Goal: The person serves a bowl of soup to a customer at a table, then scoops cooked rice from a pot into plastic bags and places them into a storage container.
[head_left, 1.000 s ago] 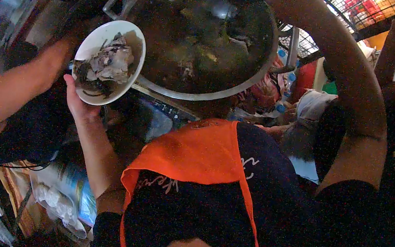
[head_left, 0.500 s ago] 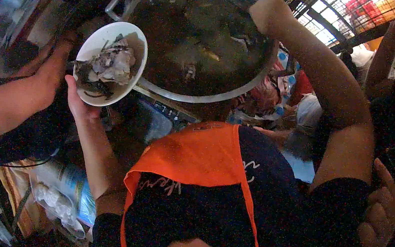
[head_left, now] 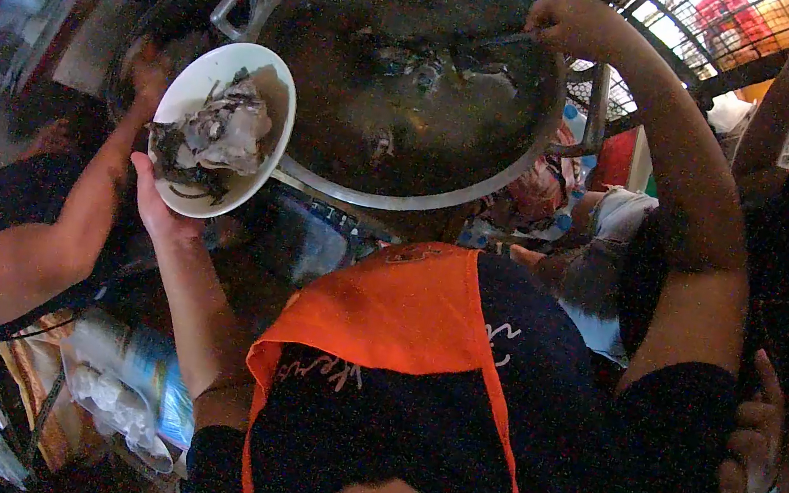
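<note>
My left hand (head_left: 167,215) grips a white bowl (head_left: 273,144) from below, thumb at its near edge. Inside the tilted bowl lie pale and dark chunks (head_left: 223,137), like meat or fish with dark skin. Above the far right rim of a large metal pot (head_left: 401,199), my right hand (head_left: 559,23) is closed around the handle of a long-handled metal utensil (head_left: 504,40). Its far end sits among dark and pale chunks (head_left: 429,72) at the surface of the murky broth (head_left: 352,120), so its shape is hidden. The bowl is at the pot's left side.
At left, another person's arm (head_left: 83,203) reaches over a second dark pot (head_left: 141,39). The big pot has loop handles left (head_left: 236,7) and right (head_left: 588,123). Bottles and plastic bags (head_left: 550,183) stand right of it. Another person's arm (head_left: 766,117) is at far right.
My right hand has shifted slightly right and its utensil now shows, with dark chunks raised to the broth's surface. The other person's left-side arm moved toward the second pot. The bowl stays put.
</note>
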{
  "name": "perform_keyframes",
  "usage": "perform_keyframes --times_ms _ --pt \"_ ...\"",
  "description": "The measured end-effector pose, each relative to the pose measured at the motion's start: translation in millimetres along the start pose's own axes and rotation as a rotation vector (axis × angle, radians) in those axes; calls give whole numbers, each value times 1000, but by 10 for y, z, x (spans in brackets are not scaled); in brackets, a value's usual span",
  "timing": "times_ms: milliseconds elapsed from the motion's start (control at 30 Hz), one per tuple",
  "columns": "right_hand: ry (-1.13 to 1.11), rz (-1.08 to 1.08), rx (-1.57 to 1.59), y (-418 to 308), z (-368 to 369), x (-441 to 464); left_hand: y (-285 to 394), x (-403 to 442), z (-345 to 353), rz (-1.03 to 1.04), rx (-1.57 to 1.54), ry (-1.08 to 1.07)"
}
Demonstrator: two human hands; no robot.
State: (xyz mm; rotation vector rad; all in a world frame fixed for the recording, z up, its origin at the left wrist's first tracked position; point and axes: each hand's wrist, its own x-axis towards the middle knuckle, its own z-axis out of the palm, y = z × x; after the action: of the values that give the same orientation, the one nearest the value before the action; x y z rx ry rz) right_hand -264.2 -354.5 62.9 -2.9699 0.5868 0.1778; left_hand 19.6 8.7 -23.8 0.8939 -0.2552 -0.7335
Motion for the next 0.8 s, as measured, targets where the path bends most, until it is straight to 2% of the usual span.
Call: perform_keyframes --times_ms 167,400,800 --pt "-55 20 -14 -88 -86 -20 27 -27 33 -10 28 25" --pt "49 26 -19 -166 -217 -126 -1 -9 1 -10 12 18" --pt "123 -14 -595 -832 -419 -222 0 3 -48 -41 0 38"
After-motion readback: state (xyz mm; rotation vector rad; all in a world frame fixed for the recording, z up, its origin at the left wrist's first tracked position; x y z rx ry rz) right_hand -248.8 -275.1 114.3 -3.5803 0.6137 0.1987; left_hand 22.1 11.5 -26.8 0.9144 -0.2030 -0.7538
